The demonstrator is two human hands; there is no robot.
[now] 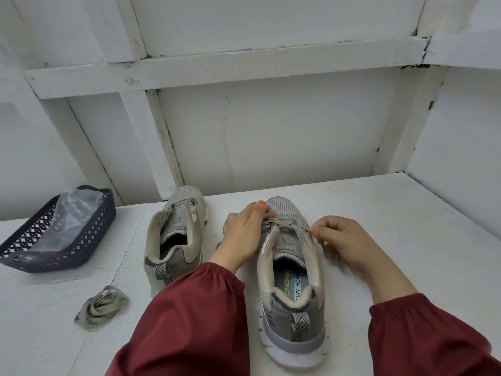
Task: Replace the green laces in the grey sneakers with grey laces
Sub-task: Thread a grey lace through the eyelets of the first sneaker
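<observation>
A basket [89,240] sits leftmost, then a bundled lace [103,308], an unlaced sneaker [173,234], and the left hand [244,234] and right hand [344,240], both pinching the grey lace [282,222] across the second sneaker [292,294].

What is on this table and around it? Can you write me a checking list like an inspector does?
Surface: white table, rough and speckled.
Job's things: right sneaker with a lace crossed through its front holes only; left sneaker with no lace; lace bundle lying loose at the table's front left.
Clutter: dark basket at the left, with a clear plastic bag in it.
Grippers: left hand pinches the lace near the toe; right hand pinches it at the shoe's right side.
Cables: nothing seen.
Surroundings: white panelled wall behind the table.
</observation>
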